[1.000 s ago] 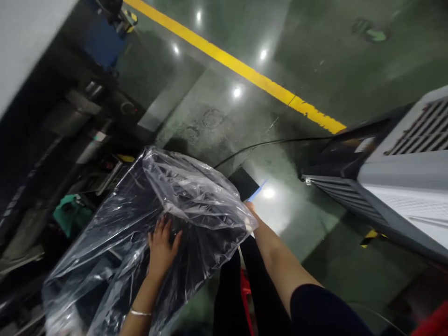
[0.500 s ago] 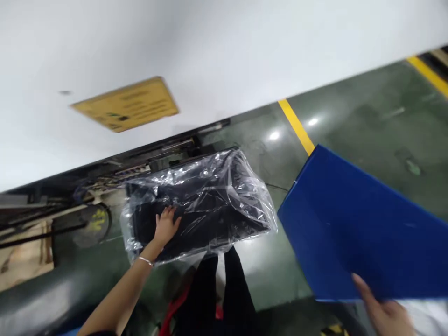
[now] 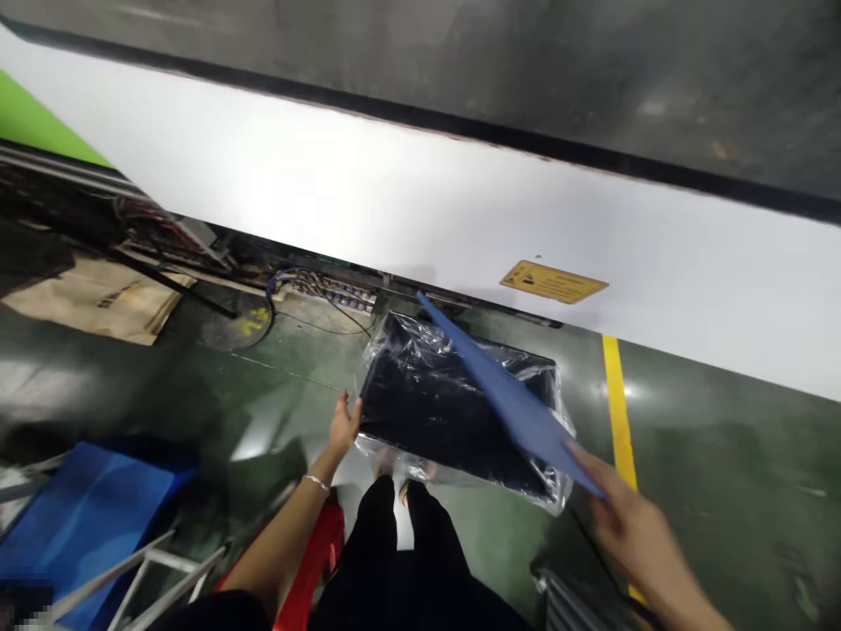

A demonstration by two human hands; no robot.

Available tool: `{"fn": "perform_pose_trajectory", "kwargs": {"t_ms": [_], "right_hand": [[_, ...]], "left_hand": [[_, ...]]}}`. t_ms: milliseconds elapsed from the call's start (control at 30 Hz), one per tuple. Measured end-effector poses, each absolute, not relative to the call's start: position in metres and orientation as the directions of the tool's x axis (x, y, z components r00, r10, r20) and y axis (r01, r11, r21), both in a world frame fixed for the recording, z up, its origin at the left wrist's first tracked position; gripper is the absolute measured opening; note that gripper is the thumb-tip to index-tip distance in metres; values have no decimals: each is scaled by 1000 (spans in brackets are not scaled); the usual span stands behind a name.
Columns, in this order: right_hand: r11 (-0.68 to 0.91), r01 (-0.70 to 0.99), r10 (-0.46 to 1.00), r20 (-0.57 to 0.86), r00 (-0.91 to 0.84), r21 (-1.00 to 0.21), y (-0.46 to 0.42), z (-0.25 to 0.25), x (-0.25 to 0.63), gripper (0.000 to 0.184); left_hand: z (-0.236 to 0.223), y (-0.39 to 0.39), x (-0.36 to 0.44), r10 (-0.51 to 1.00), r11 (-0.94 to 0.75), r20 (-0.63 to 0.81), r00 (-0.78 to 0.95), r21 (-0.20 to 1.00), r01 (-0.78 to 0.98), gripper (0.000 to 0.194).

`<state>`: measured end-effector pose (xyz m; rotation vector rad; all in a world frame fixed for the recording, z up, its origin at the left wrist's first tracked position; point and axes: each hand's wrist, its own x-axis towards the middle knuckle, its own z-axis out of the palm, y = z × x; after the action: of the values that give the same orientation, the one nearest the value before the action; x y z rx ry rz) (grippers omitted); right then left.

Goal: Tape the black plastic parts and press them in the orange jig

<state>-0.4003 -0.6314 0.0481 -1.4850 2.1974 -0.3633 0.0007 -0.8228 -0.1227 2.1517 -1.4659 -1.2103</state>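
Observation:
On the floor at my feet lies a black rectangular box [image 3: 420,421], which looks open at the top, with a clear plastic bag [image 3: 558,491] over its rim and sides. My left hand [image 3: 345,425] is at the box's left end by the plastic, its fingers stretched out; whether it presses on the edge I cannot tell. My right hand [image 3: 611,499] is closed on the near end of a thin blue sheet [image 3: 505,394]. The sheet is tilted, seen almost edge-on and slightly blurred, and slants across the box, hiding part of its right half.
A white machine panel [image 3: 328,175] with a yellow label [image 3: 555,282] runs above the box. Cables [image 3: 321,289] and brown paper sacking [image 3: 98,298] lie at left. A red stool-like object [image 3: 315,561], a blue panel [image 3: 85,526] and a metal frame [image 3: 171,561] stand nearby.
The blue sheet has moved left from beside the box to over it, turning edge-on. My left hand has gone from inside the box to its left end. The view has shifted.

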Motion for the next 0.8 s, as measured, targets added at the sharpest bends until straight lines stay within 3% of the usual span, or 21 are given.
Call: {"fn": "perform_pose_trajectory", "kwargs": {"t_ms": [100,200,300,400,467,567,633,800], "right_hand": [[305,-892,-911,-376,-171,-334,-690,-20,-319,65],[268,-945,-806,-581,-113,-188,-720,-85,-262,74],[164,-953,-727,-685,58,-255,-731,-121,-264,84],[159,-906,-631,-746,212,-392,-739,-133,-310,96],[198,-919,-594,-788,163,-340,-745,-141,-346,107],[259,-964,-596,-796,-106,-66,-751,-165,-386,126],[297,-954,-571,-794,-208,36,-751,-188,-399,138],[328,-945,-529,-829,-183,-1,-747,-249,-401,144]], "left_hand": [[-109,-817,9,-850,-500,-500,165,671,-547,54],[-89,-815,12,-915,-366,-391,100,697,-616,54],[-77,-814,0,-940,-10,-267,-211,642,-766,53],[-83,-823,-31,-731,412,-317,-604,501,-761,58],[-102,-837,-59,-576,601,-422,-700,362,-713,81],[-146,-862,-101,-500,698,-604,-621,143,-702,126],[-180,-874,-122,-484,682,-696,-530,80,-727,142],[-246,-878,-135,-466,598,-754,-463,118,-793,149]]}}
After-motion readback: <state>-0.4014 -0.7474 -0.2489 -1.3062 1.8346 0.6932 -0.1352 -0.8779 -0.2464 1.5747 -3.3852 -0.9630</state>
